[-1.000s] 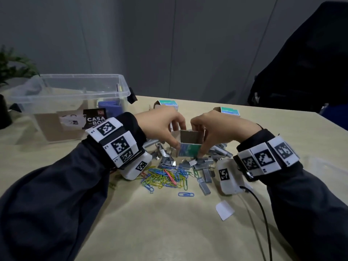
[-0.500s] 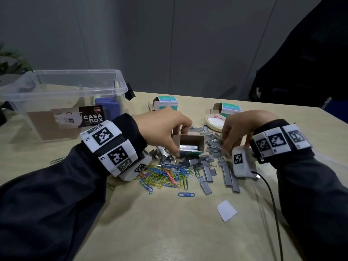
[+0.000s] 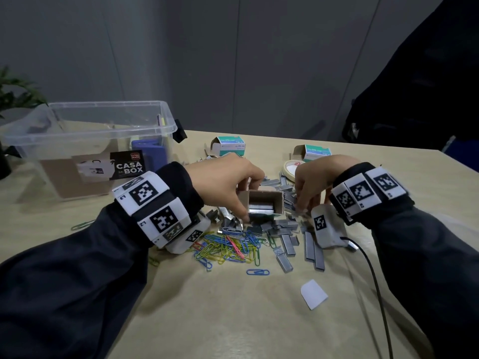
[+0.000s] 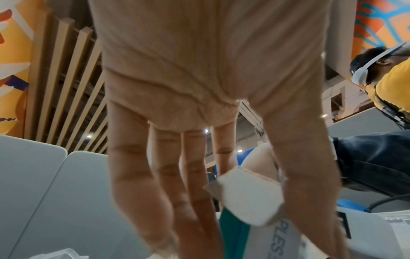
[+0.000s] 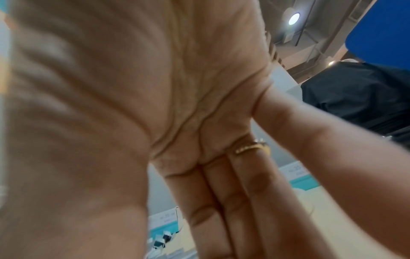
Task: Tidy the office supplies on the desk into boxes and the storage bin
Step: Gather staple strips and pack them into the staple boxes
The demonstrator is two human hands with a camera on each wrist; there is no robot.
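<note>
A small open cardboard staple box (image 3: pixel 264 203) stands upright in the middle of the desk with staple strips stacked inside. My left hand (image 3: pixel 241 198) grips it, thumb at the front, fingers behind; in the left wrist view the box (image 4: pixel 250 198) sits between thumb and fingers. Loose staple strips (image 3: pixel 287 226) lie around and to the right of the box. My right hand (image 3: pixel 304 203) points its fingertips down into that pile, just right of the box; whether they pinch a strip is hidden. Coloured paper clips (image 3: pixel 233 247) are heaped in front.
The clear storage bin (image 3: pixel 166 128) stands at the back left with a blue item inside. Two teal staple boxes (image 3: pixel 230 146) (image 3: pixel 317 152) and a tape roll (image 3: pixel 290 168) sit behind the pile. A white paper scrap (image 3: pixel 313 294) and a black cable (image 3: pixel 375 281) lie nearer me.
My right hand let go of the box and moved right, down onto the loose staples. My left hand kept hold of the box, which now stands with its open top showing.
</note>
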